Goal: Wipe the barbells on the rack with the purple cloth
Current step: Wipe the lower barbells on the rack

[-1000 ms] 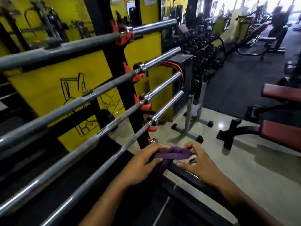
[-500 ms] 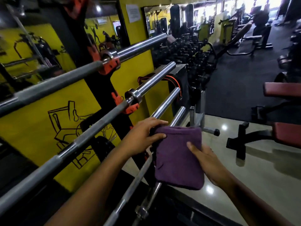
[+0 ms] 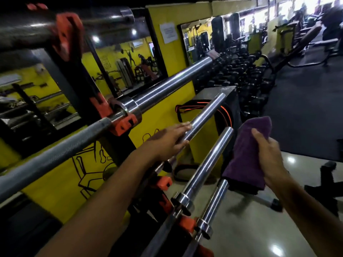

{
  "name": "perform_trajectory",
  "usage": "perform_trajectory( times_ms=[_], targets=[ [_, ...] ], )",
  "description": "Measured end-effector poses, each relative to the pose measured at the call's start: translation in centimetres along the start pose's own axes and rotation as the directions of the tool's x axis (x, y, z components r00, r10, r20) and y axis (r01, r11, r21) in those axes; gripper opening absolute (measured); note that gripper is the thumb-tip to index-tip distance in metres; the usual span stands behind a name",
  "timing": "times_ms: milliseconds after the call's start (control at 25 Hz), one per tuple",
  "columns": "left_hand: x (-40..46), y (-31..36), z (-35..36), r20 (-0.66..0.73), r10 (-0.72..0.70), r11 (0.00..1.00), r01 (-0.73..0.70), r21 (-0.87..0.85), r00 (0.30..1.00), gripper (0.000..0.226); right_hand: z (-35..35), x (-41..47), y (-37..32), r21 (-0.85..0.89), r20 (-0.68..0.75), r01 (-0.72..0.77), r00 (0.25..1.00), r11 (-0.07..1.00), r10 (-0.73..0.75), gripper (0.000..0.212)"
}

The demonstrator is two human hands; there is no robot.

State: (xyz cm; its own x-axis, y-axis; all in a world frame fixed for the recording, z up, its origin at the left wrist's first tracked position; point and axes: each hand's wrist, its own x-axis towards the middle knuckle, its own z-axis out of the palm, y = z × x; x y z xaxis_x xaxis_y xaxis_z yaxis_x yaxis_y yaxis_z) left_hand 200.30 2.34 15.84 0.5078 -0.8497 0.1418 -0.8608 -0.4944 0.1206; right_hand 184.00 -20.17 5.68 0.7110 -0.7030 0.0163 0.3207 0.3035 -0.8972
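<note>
Several steel barbells lie across a black rack (image 3: 74, 93) with orange hooks, stepping down toward me. My left hand (image 3: 170, 140) grips the chrome sleeve of the third barbell (image 3: 206, 112) from the top, fingers wrapped over it. My right hand (image 3: 267, 154) holds the folded purple cloth (image 3: 246, 151) up in the air, to the right of the sleeve ends and clear of every bar. The cloth hangs just right of the fourth barbell's sleeve (image 3: 207, 162). A lower sleeve (image 3: 213, 203) sits beneath it. The second barbell (image 3: 167, 86) runs above my left hand.
A yellow wall with a mirror (image 3: 115, 71) stands behind the rack. A black box (image 3: 228, 101) draped with orange-trimmed straps is at the sleeve ends. Beyond it runs a dumbbell rack (image 3: 246, 75). Gym benches and machines fill the right side over a shiny floor (image 3: 259, 229).
My left hand let go of the cloth and took hold of a barbell sleeve. My right hand lifted the cloth up and to the right. The view rose toward the upper bars.
</note>
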Motion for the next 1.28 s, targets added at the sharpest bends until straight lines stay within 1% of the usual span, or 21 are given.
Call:
perform_trajectory(
  times_ms=[80,120,240,280,400,480,520,600,640,680,760,800,840,920,960,1000,1080,1120,1200,1240,1280],
  targets=[
    [0.9,-0.5,0.3,0.086,0.015,1.0,-0.013,-0.024,0.996,0.062,1.3,3.2,-0.4,-0.036,-0.037,0.067,0.997,0.997,-0.068,0.021],
    [1.1,-0.6,0.4,0.104,0.017,0.999,-0.012,-0.053,0.994,0.063,1.9,4.8,-0.5,-0.053,-0.065,0.11,0.991,0.993,-0.113,0.02],
    [0.9,-0.4,0.7,0.098,0.019,0.995,-0.009,-0.098,0.995,0.062,3.5,8.8,-0.7,-0.093,-0.133,0.231,0.961,0.968,-0.242,0.022],
    [0.8,-0.4,0.8,0.096,0.021,0.995,-0.011,-0.098,0.995,0.062,3.9,10.0,-0.9,-0.111,-0.136,0.261,0.952,0.959,-0.275,0.022],
    [0.9,-0.4,0.7,0.073,0.02,0.993,-0.011,-0.121,0.997,0.061,5.8,14.1,-1.8,-0.184,-0.081,0.368,0.918,0.911,-0.388,0.011],
    [0.8,-0.3,0.7,0.058,0.019,0.992,-0.011,-0.128,0.998,0.062,7.1,17.5,-1.7,-0.261,0.021,0.426,0.9,0.866,-0.436,0.01],
    [0.7,-0.2,0.6,0.053,0.017,0.992,-0.01,-0.127,0.998,0.062,7.8,19.2,-1.3,-0.374,0.128,0.451,0.89,0.81,-0.437,0.019],
    [0.6,-0.3,0.6,0.052,0.01,0.994,-0.004,-0.11,0.999,0.064,9.0,22.5,0.7,-0.622,0.367,0.498,0.867,0.604,-0.337,0.048],
    [0.7,-0.3,0.7,0.055,0.004,0.995,0.002,-0.096,0.998,0.064,9.4,23.5,1.6,-0.688,0.415,0.512,0.859,0.515,-0.299,0.057],
    [0.7,-0.2,0.7,0.058,-0.005,0.996,0.01,-0.092,0.998,0.065,9.5,24.3,2.0,-0.708,0.435,0.525,0.851,0.471,-0.294,0.058],
    [0.9,-0.4,0.8,0.049,-0.009,0.994,0.014,-0.105,0.999,0.065,9.4,25.5,1.6,-0.701,0.495,0.597,0.801,0.389,-0.337,0.051],
    [0.9,-0.4,0.8,0.043,-0.007,0.994,0.012,-0.108,0.999,0.065,9.4,26.4,1.0,-0.71,0.533,0.628,0.774,0.317,-0.34,0.05],
    [0.9,-0.4,0.9,0.041,-0.008,0.994,0.013,-0.106,0.999,0.065,9.4,26.9,0.2,-0.725,0.552,0.635,0.767,0.267,-0.327,0.052],
    [0.9,-0.4,0.8,0.039,-0.021,0.995,0.025,-0.097,0.999,0.065,10.2,27.0,-0.9,-0.738,0.567,0.632,0.771,0.236,-0.292,0.056],
    [0.9,-0.3,0.8,0.042,-0.027,0.995,0.031,-0.094,0.999,0.065,10.5,26.4,-0.4,-0.722,0.593,0.655,0.752,0.222,-0.289,0.054],
    [0.9,-0.1,0.7,0.045,-0.027,0.995,0.031,-0.094,0.999,0.065,10.7,24.8,0.5,-0.686,0.636,0.698,0.712,0.205,-0.299,0.048],
    [1.0,-0.1,0.7,0.036,-0.017,0.995,0.02,-0.1,0.999,0.065,10.9,21.3,2.4,-0.55,0.73,0.814,0.577,0.185,-0.366,0.036],
    [1.0,-0.1,0.8,0.037,-0.019,0.994,0.023,-0.103,0.999,0.066,10.6,20.5,2.9,-0.484,0.762,0.855,0.518,0.189,-0.39,0.034],
    [0.9,-0.1,0.9,0.038,-0.026,0.993,0.03,-0.112,0.999,0.065,9.9,22.0,2.7,-0.423,0.798,0.893,0.449,0.158,-0.402,0.035],
    [0.8,-0.2,0.9,0.031,-0.025,0.993,0.028,-0.112,0.999,0.065,9.5,23.7,2.2,-0.44,0.785,0.885,0.462,0.153,-0.413,0.035],
    [0.8,-0.2,0.9,0.023,-0.024,0.994,0.026,-0.111,0.999,0.065,9.3,25.3,1.4,-0.492,0.745,0.852,0.519,0.18,-0.42,0.036]
  ],
)
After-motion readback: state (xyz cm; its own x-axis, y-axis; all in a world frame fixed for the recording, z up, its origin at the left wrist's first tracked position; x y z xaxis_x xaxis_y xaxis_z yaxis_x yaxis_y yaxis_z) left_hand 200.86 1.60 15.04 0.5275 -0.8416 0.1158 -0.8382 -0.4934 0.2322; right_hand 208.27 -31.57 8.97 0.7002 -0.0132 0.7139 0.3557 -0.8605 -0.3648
